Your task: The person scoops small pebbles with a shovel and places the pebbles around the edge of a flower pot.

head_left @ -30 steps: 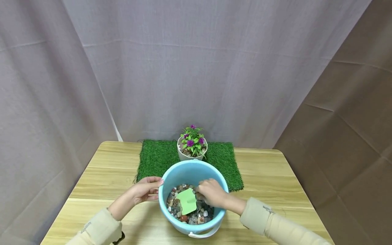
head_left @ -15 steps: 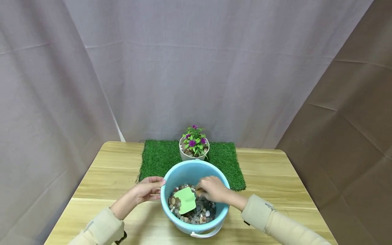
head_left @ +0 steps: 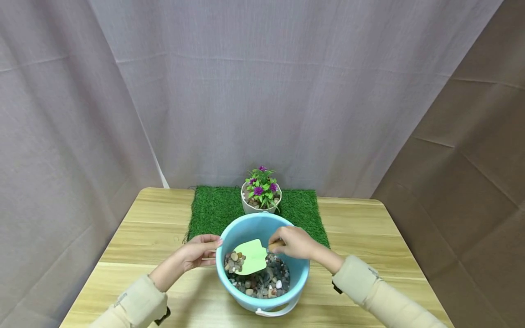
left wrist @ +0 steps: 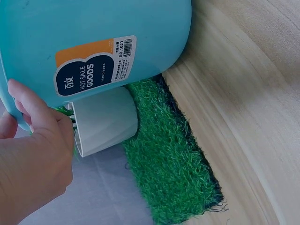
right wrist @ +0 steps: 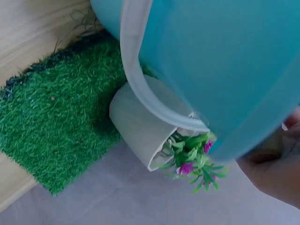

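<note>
A light blue bucket (head_left: 246,231) stands on the table, with mixed pebbles (head_left: 268,280) at its bottom. My left hand (head_left: 201,251) pinches the bucket's left rim between thumb and fingers; in the left wrist view that hand (left wrist: 40,154) is at the rim, beside a printed label (left wrist: 96,68). Inside the bucket, my right hand (head_left: 295,242) grips the wooden handle of a light green hand shovel (head_left: 255,258). Some pebbles (head_left: 235,262) lie at the blade's left end, above the others. The right wrist view shows only part of the right hand (right wrist: 276,173), behind the bucket.
Behind the bucket, a white flowerpot (head_left: 255,209) with purple flowers (head_left: 258,190) stands on a green artificial grass mat (head_left: 213,214). The bucket's pale handle (head_left: 279,312) hangs at the front. Bare wood tabletop (head_left: 352,228) lies on both sides, with grey curtains (head_left: 262,100) behind.
My right hand has lifted the shovel up and slightly right inside the bucket, and pebbles now sit on its blade. The left hand keeps its hold on the rim.
</note>
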{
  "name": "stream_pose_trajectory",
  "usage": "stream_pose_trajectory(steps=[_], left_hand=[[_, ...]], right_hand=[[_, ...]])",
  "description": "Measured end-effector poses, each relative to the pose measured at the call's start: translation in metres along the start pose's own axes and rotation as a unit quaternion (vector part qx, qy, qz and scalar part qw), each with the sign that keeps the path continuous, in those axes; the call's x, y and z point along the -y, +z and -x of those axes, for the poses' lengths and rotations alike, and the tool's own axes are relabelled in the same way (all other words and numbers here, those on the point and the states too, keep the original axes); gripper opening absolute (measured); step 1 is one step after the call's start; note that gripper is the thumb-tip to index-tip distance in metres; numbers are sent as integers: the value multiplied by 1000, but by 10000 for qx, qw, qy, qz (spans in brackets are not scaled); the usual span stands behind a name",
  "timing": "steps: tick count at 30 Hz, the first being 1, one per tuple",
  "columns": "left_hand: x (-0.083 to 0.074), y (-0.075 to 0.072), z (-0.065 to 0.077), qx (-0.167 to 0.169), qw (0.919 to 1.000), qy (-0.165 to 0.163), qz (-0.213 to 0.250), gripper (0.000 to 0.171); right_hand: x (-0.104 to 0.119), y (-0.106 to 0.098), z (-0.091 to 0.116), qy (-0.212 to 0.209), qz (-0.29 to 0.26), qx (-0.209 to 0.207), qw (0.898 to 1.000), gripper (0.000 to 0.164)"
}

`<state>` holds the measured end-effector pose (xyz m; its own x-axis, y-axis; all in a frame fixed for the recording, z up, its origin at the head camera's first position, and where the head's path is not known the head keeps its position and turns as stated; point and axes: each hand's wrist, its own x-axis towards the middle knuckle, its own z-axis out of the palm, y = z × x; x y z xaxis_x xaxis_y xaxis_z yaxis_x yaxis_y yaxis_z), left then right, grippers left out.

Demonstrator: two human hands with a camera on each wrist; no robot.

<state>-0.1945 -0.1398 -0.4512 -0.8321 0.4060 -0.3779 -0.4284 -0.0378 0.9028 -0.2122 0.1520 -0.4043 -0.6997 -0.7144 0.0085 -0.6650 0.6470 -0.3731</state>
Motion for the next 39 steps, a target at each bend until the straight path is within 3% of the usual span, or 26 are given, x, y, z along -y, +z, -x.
stream_pose_trajectory(steps=[11,39], left_hand=[[1,-1,-1,35,10000,32,40,48],[0,-1,-1,43,10000,-8,15,41]], right_hand=[[-5,-14,11,252,-273,-136,9992,17],[-14,-41,17,549,-1101,-593,9906,20]])
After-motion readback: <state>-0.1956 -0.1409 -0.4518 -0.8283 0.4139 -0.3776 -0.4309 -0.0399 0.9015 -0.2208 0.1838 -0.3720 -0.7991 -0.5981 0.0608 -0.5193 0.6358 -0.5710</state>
